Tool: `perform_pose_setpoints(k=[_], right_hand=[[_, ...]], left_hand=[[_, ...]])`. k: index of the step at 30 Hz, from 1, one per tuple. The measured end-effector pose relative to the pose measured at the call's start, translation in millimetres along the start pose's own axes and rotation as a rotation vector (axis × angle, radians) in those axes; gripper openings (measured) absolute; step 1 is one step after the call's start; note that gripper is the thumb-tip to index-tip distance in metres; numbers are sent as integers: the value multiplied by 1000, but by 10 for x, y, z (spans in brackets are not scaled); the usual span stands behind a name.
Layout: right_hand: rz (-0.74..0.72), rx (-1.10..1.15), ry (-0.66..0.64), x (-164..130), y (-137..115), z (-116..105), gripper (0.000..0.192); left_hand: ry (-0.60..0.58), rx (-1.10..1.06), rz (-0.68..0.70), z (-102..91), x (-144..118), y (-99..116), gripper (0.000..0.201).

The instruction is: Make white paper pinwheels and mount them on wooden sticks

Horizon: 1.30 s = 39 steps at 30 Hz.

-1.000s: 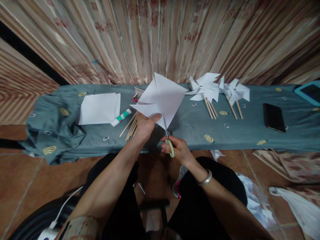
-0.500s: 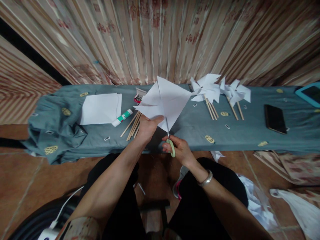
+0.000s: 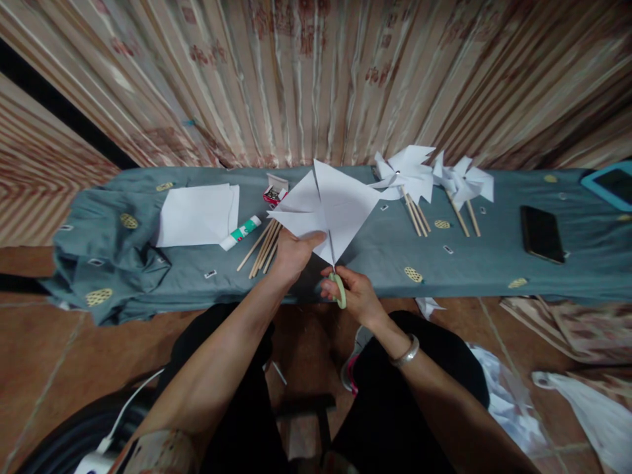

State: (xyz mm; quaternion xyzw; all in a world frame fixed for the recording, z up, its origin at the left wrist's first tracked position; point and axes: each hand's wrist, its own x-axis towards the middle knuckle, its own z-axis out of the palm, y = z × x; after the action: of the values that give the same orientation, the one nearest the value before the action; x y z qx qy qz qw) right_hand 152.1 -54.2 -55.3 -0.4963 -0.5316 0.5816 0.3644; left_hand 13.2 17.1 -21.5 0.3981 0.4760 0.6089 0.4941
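Observation:
A square sheet of white paper (image 3: 348, 201), slit inward from some corners, is held in the air above the cloth-covered bench. My left hand (image 3: 295, 253) pinches it at the lower left, thumb on top and fingers hidden underneath. Closed around the pale green handles of a pair of scissors (image 3: 338, 289) is my right hand (image 3: 356, 293). The scissor blades lie at the paper's near corner, pointing up toward its middle. Just left of my left hand, several wooden sticks (image 3: 264, 250) rest on the cloth.
White paper pinwheels (image 3: 407, 172) on sticks lie right of centre, with a black phone (image 3: 542, 234) and a blue-framed device (image 3: 615, 184) farther right. Paper sheets (image 3: 195, 214), a glue stick (image 3: 241, 232) and a small red box (image 3: 275, 191) lie left. Paper scraps (image 3: 503, 395) litter the floor.
The paper's far corner has dipped slightly toward me, and more of the small red box shows. Both hands keep their grip in nearly the same place.

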Motion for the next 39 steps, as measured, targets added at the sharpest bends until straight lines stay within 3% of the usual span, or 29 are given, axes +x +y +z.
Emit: perform_pose_setpoints(k=[29, 39], right_hand=[[58, 37, 36, 26, -21, -14, 45], [11, 22, 16, 30, -100, -58, 40]], left_hand=[[20, 1, -57, 11, -46, -33, 28], [-17, -62, -109, 31, -99, -28, 26]])
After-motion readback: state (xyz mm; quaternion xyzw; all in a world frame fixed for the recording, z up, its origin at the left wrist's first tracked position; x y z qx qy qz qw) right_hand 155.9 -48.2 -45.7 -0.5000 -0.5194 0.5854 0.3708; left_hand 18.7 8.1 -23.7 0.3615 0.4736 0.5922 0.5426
